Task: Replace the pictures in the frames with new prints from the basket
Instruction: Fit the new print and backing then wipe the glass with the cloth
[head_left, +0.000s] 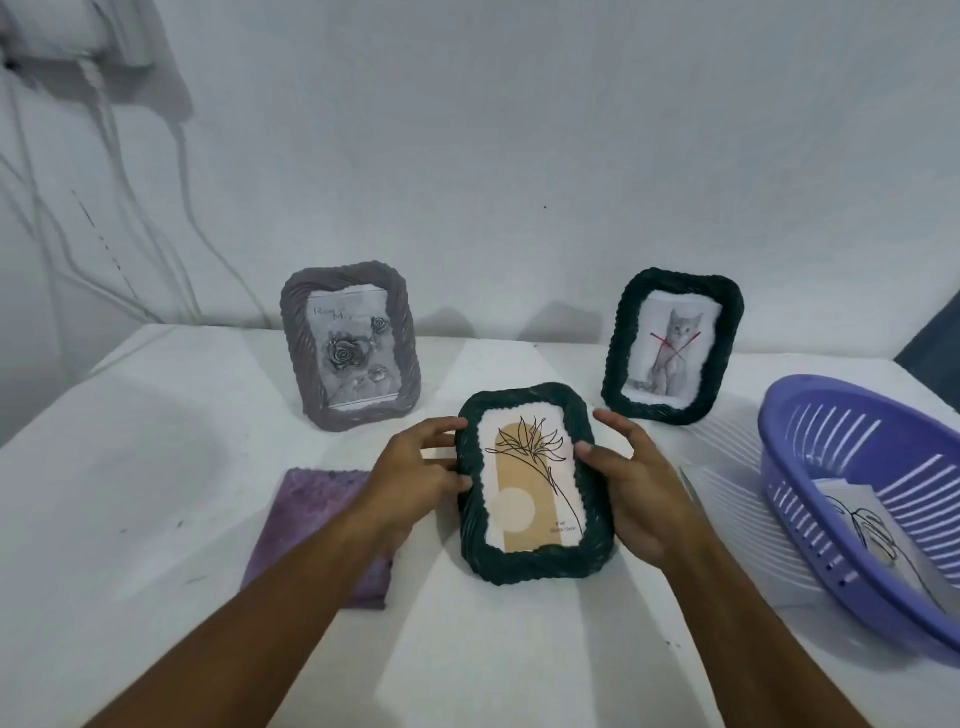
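Observation:
A dark green woven frame (535, 564) with a tan print of a line-drawn flower sits at the table's centre. My left hand (415, 478) grips its left edge and my right hand (628, 483) grips its right edge. A grey frame (298, 353) with a rose picture stands upright at the back left. Another dark green frame (727, 332) with a cat picture stands at the back right. The purple slotted basket (810, 441) at the right holds loose prints (862, 519).
A purple cloth (306, 525) lies on the white table (130, 493) beside my left forearm. White cables (104, 208) hang down the wall at the far left. The wall rises just behind the standing frames.

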